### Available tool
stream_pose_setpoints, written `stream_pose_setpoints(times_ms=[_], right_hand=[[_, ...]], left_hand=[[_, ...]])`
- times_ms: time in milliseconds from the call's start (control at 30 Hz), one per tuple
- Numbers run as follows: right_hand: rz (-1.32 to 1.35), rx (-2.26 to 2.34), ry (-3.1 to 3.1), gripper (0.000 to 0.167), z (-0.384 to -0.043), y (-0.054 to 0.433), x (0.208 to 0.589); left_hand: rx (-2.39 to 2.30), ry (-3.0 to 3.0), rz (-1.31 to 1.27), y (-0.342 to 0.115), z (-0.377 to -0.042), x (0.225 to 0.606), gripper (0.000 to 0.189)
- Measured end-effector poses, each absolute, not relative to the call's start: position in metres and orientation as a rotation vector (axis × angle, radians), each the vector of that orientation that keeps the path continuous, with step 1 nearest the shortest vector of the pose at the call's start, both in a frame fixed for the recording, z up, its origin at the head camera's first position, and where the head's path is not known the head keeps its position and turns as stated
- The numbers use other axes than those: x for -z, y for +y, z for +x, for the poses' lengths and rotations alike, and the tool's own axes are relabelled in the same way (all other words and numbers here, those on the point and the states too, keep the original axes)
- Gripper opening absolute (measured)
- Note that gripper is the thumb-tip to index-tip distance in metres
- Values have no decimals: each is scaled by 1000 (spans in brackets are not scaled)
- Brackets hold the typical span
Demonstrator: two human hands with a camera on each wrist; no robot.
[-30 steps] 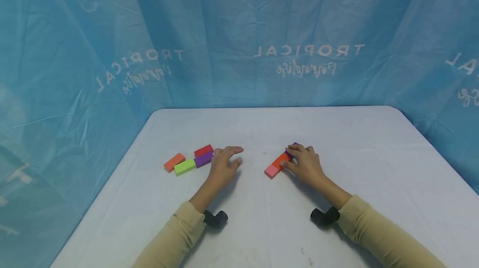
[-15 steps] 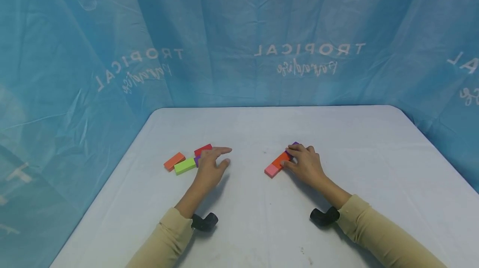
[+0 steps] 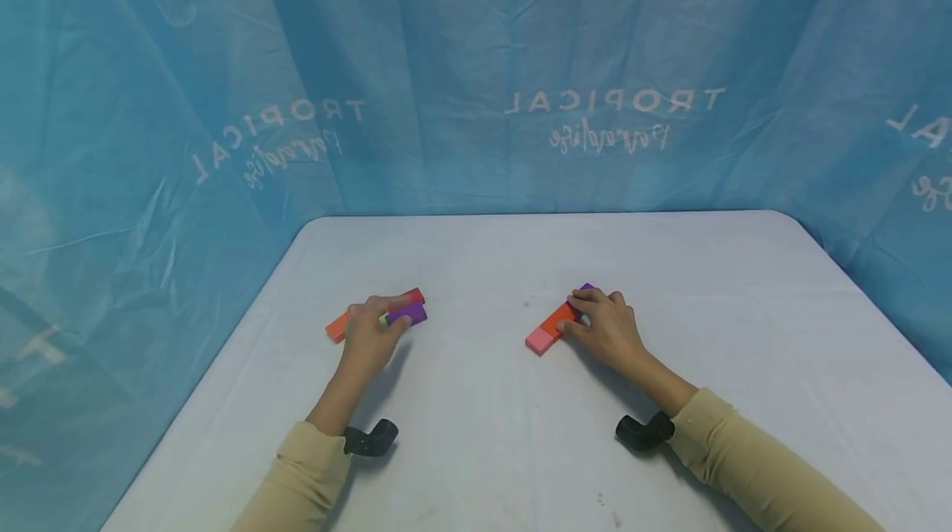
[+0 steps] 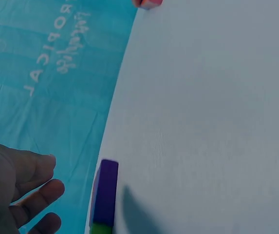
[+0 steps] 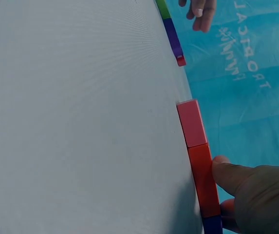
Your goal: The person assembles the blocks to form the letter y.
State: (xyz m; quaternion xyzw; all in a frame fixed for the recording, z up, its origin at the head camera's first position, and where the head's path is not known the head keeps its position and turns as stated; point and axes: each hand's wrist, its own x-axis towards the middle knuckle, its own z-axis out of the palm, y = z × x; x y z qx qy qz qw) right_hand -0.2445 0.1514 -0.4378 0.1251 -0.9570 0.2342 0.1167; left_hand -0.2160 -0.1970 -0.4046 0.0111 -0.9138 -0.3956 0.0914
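My left hand (image 3: 369,338) hovers with fingers spread over a cluster of coloured blocks at the left. Under it lie a purple block (image 3: 411,314), a green block (image 5: 162,9) mostly hidden by the hand, a red block (image 3: 419,296) and an orange block (image 3: 336,329). The left wrist view shows the fingers above the purple block, apart from it. Across the table, my right hand (image 3: 610,330) rests loosely on a slanting row made of a pink block (image 3: 539,340), an orange-red block (image 5: 204,180) and a purple block (image 5: 212,225). Its thumb meets the orange-red block's upper edge.
The blocks lie on a white-covered table (image 3: 491,400) with rounded far corners. A blue printed curtain (image 3: 476,61) hangs behind and along the sides. Black wrist devices sit at both cuffs, the left device (image 3: 372,438) and the right device (image 3: 644,430).
My left hand has moved leftward, from beside the left cluster to over its green block, uncovering the purple one's right end. The right hand and its row have stayed put.
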Motion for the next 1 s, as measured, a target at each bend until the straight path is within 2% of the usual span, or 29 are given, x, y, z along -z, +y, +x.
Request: stream_pose_setpoints(times_ms=[367, 1000], right_hand=[[368, -719, -2808, 52, -246, 152, 438], [372, -711, -2791, 51, -246, 153, 440]], left_hand=[[1010, -2784, 135, -224, -222, 416, 40], [804, -2835, 184, -242, -217, 422, 42]])
